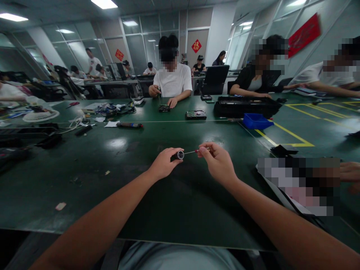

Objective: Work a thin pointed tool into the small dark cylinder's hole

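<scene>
My left hand (164, 163) is closed around a small black cylinder (180, 154), whose silver-ringed round end faces me. From the right, my right hand (218, 162) pinches a thin metal rod with a red part (196, 151) at the fingertips. The rod's bare shaft reaches left to the cylinder's rim; I cannot tell whether it goes in or only touches it. Both hands are held above the green table (174, 210), near its middle. My left fingers cover most of the cylinder's body.
Across the table a person in white (173, 80) works on a small dark device (164, 108). Nearby are a circuit-board unit (196, 114), a long black housing (247, 107) and a blue bin (257, 120). A dark tool (129, 125) and cables lie left. Another person's hand (350, 172) shows at right.
</scene>
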`<action>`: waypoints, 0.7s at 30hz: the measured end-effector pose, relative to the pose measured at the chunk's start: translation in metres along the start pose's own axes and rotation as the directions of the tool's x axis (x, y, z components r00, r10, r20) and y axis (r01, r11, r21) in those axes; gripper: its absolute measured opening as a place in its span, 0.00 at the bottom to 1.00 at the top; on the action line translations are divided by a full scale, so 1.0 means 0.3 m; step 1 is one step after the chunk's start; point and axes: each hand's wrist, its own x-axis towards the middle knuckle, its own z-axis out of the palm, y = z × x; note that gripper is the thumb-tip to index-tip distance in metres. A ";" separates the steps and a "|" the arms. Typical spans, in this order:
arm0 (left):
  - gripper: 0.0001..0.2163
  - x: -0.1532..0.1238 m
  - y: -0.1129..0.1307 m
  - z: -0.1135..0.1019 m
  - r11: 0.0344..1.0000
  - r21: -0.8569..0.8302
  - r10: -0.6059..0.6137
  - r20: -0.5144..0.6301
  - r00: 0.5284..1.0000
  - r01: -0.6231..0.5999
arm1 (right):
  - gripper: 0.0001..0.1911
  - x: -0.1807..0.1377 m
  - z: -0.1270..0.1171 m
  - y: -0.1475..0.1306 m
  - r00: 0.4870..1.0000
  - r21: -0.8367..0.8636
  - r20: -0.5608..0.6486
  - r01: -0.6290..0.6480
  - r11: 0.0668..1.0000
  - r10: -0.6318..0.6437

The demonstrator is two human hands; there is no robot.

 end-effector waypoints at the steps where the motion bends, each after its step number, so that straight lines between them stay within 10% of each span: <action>1: 0.18 -0.001 0.002 0.002 1.000 0.001 0.001 -0.001 1.000 -0.001 | 0.13 0.002 0.003 0.005 1.000 0.045 -0.004 -0.015 0.999 0.015; 11: 0.17 0.013 0.001 -0.015 0.982 0.073 0.175 -0.027 0.984 -0.173 | 0.13 0.030 0.019 0.049 0.954 0.527 0.030 -0.268 0.807 0.297; 21: 0.18 0.009 -0.003 -0.010 0.989 0.120 0.090 -0.006 0.996 -0.089 | 0.17 0.036 0.010 0.069 0.959 0.440 -0.044 -0.233 0.867 0.280</action>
